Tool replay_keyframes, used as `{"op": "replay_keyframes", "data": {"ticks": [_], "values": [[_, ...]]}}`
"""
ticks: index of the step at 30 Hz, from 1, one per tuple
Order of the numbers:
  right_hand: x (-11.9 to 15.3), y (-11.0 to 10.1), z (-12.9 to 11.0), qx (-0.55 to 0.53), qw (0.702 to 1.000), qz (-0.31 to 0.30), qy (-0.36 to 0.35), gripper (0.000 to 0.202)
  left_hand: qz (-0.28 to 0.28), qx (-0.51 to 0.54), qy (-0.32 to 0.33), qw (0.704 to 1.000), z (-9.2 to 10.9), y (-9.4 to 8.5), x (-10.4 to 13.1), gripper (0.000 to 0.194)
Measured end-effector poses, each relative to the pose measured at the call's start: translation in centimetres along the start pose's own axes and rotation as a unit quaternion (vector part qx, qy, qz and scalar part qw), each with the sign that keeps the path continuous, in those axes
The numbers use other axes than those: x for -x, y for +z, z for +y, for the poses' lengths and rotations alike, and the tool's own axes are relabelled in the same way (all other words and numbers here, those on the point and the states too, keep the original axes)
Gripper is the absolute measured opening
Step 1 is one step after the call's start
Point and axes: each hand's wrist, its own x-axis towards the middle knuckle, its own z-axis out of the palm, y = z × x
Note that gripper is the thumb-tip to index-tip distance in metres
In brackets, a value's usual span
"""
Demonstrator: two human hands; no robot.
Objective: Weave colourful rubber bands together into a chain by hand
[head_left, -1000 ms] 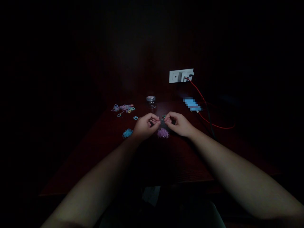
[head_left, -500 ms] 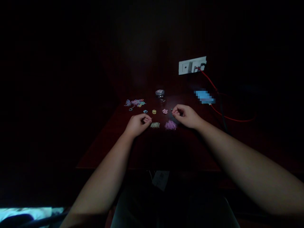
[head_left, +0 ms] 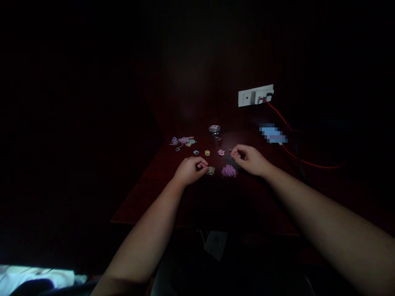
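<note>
the left hand (head_left: 191, 170) is curled, thumb and forefinger tips close to each other at the left edge of a small pale yellow-green heap of thin, elastic-looking loops (head_left: 211, 170). the right hand (head_left: 249, 159) is curled much the same way, its tips beside a tiny green loop (head_left: 230, 150). in this dim light i cannot tell whether either pair of fingertips meets or grips anything.

between the hands lies a purple heap of thin, elastic-looking loops (head_left: 228, 171). the two heaps sit near each other, so a brush of the left fingers or a dragging wrist could mix their colours. poor light could also cause a loop to be mistaken for another shade, or a pinch to pick up several at once.

counting outward: two hands; two single-colour heaps in clear view; one tiny green loop; three small clusters in a row, light blue (head_left: 196, 152), yellow (head_left: 207, 153) and pink (head_left: 221, 152); one multicoloured tangle of loops (head_left: 182, 141) at the far left. loops within heaps are too fine to count. behind stand one round clear jar with a lid (head_left: 214, 129), one blurred blue-lit phone (head_left: 273, 133), one red cable (head_left: 296, 159) and one white wall socket plate (head_left: 246, 98).
</note>
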Motion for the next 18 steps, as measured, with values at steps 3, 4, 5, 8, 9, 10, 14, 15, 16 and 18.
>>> {"op": "replay_keyframes", "data": {"ticks": [3, 4, 5, 8, 9, 10, 14, 15, 16, 18], "values": [[0.0, 0.0, 0.1, 0.006, 1.000, -0.002, -0.001, 0.009, 0.022, 0.029, -0.014, 0.999, -0.5, -0.2, 0.1, 0.018], [0.0, -0.1, 0.2, 0.009, 1.000, -0.004, 0.001, 0.010, 0.038, 0.043, -0.021, 0.998, -1.1, -0.3, 0.1, 0.020], [0.0, -0.1, 0.3, 0.012, 1.000, -0.005, 0.004, 0.010, 0.059, 0.059, -0.032, 0.996, -1.9, -0.4, 0.1, 0.022], [0.0, -0.3, 0.8, 0.031, 0.999, -0.006, 0.010, 0.010, 0.161, 0.082, -0.108, 0.978, -5.8, -1.2, -0.1, 0.025], [0.0, -0.4, 0.9, 0.035, 0.999, -0.006, 0.011, 0.010, 0.197, 0.071, -0.150, 0.966, -7.4, -1.5, -0.2, 0.026], [0.0, -0.4, 1.0, 0.037, 0.999, -0.006, 0.012, 0.010, 0.220, 0.051, -0.193, 0.955, -8.9, -1.8, -0.3, 0.027], [0.1, -0.4, 1.0, 0.037, 0.999, -0.009, 0.015, 0.010, 0.210, -0.025, -0.296, 0.932, -13.3, -2.7, -0.8, 0.030], [0.1, -0.4, 0.9, 0.038, 0.999, -0.009, 0.014, 0.010, 0.195, -0.046, -0.296, 0.934, -13.7, -2.8, -1.0, 0.031], [0.1, -0.4, 0.8, 0.038, 0.999, -0.011, 0.013, 0.010, 0.177, -0.070, -0.287, 0.939, -14.0, -2.8, -1.3, 0.032], [0.1, -0.3, 0.7, 0.037, 0.999, -0.014, 0.010, 0.010, 0.130, -0.124, -0.265, 0.947, -14.3, -2.6, -2.1, 0.034]]}}
